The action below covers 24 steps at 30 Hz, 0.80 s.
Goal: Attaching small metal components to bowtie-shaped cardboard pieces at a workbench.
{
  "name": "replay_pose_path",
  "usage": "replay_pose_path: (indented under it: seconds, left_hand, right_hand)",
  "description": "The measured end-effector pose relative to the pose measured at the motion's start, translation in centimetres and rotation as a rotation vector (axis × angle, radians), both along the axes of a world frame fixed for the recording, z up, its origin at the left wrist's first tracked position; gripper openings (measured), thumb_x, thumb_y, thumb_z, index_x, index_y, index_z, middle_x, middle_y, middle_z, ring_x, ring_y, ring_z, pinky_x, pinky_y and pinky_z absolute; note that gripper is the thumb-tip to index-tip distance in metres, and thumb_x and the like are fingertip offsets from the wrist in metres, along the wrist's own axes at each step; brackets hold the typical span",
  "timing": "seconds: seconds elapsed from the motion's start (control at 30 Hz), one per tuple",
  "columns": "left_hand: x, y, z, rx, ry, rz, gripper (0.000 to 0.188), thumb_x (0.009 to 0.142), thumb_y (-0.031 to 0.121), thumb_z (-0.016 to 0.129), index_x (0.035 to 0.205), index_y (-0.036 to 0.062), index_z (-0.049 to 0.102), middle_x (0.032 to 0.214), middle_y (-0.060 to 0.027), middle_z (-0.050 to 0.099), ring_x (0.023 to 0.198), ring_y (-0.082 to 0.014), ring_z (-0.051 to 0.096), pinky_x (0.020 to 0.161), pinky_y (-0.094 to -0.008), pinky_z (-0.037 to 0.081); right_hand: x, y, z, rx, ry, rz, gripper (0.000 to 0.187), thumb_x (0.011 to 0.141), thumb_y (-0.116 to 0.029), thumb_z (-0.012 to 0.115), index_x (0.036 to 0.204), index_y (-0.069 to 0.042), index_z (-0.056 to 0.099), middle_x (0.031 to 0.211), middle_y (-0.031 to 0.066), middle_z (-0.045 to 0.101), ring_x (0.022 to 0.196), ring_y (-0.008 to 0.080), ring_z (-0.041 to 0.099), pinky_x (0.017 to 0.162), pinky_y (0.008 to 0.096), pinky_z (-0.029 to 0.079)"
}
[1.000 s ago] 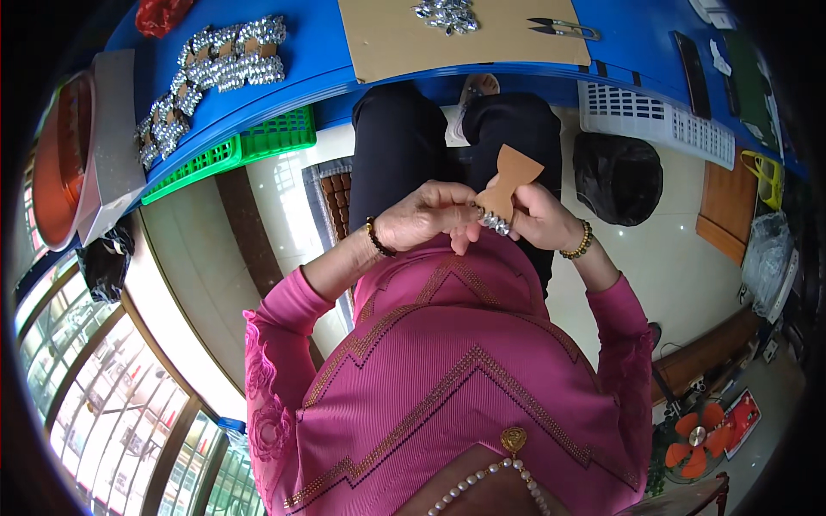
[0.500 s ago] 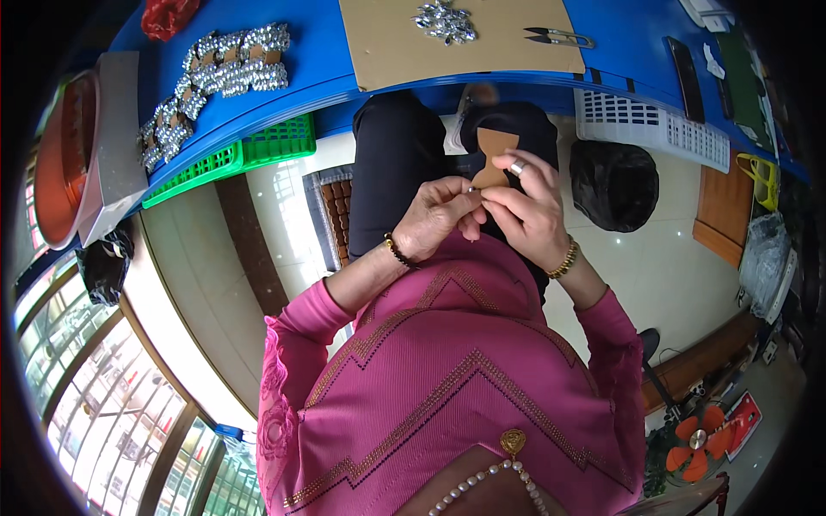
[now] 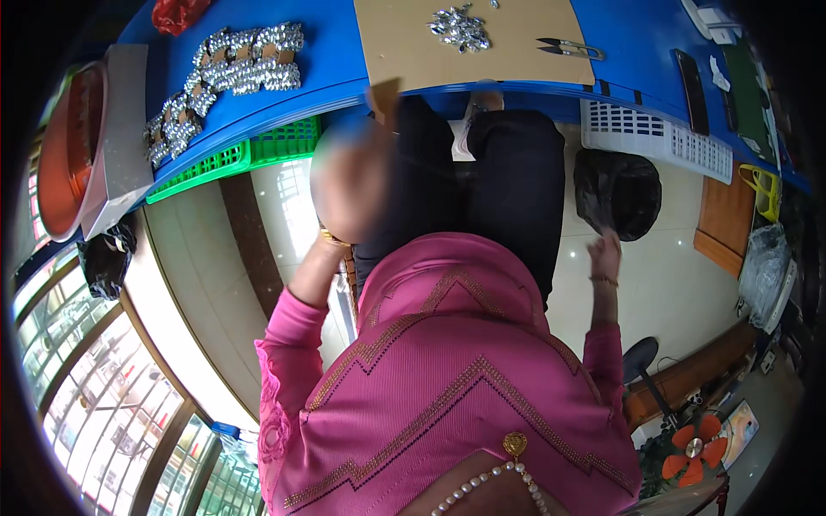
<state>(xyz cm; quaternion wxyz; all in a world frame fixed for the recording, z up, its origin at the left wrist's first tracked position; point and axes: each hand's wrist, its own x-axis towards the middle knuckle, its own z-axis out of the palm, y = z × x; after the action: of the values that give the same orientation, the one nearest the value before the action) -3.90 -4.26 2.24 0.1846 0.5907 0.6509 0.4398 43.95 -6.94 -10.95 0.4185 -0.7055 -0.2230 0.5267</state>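
Observation:
My left hand [image 3: 351, 185], smeared by motion, is raised over the left side of my lap, close to the blue table's front edge. A small brown card piece [image 3: 385, 101] sticks up from its closed fingers. Out to the right, my right hand [image 3: 605, 252] is beside the black plastic bag [image 3: 618, 196] that stands open on the floor. Its fingers point toward the bag's near side and are too blurred to show whether they hold anything. On a tan board [image 3: 404, 60] lie a pile of clear rhinestones [image 3: 460, 29] and thread snips [image 3: 570, 48].
Bundles of rhinestone trim on brown cards [image 3: 249, 56] lie on the blue table [image 3: 331, 52] at left. Below its edge are a green basket [image 3: 284, 142] and a white basket [image 3: 658, 138]. A dark phone [image 3: 689, 90] lies at right. An orange-bladed fan [image 3: 694, 447] stands behind right.
My hands have come apart. The left has swung left and up with the brown card piece; the right has gone down and right beside the black bag.

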Motion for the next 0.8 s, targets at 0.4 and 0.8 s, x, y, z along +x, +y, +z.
replay_pose_path:
  seconds: [0.4,0.8]
  left_hand:
    - [4.7,-1.7,-1.3,-0.246,-0.859,-0.067,0.006,0.082,-0.001,0.055,0.086,-0.0016,0.059,0.071,-0.0018,0.057,0.064,-0.0098,0.059,0.058,-0.0189,0.047]
    - [7.5,-1.9,-0.8,-0.251,-1.013,-0.105,0.010,0.083,0.003,0.056,0.092,-0.0019,0.056,0.079,-0.0032,0.061,0.066,-0.0079,0.058,0.060,-0.0188,0.047]
  right_hand:
    - [-10.6,3.7,6.2,0.317,-0.220,0.484,0.006,0.085,-0.008,0.050,0.088,-0.005,0.053,0.058,-0.0011,0.045,0.048,0.0069,0.044,0.042,0.0209,0.038]
    - [-26.1,5.0,15.7,0.785,-0.406,0.915,0.009,0.078,-0.001,0.057,0.086,-0.002,0.055,0.058,0.0089,0.055,0.044,0.0127,0.054,0.040,0.0250,0.038]
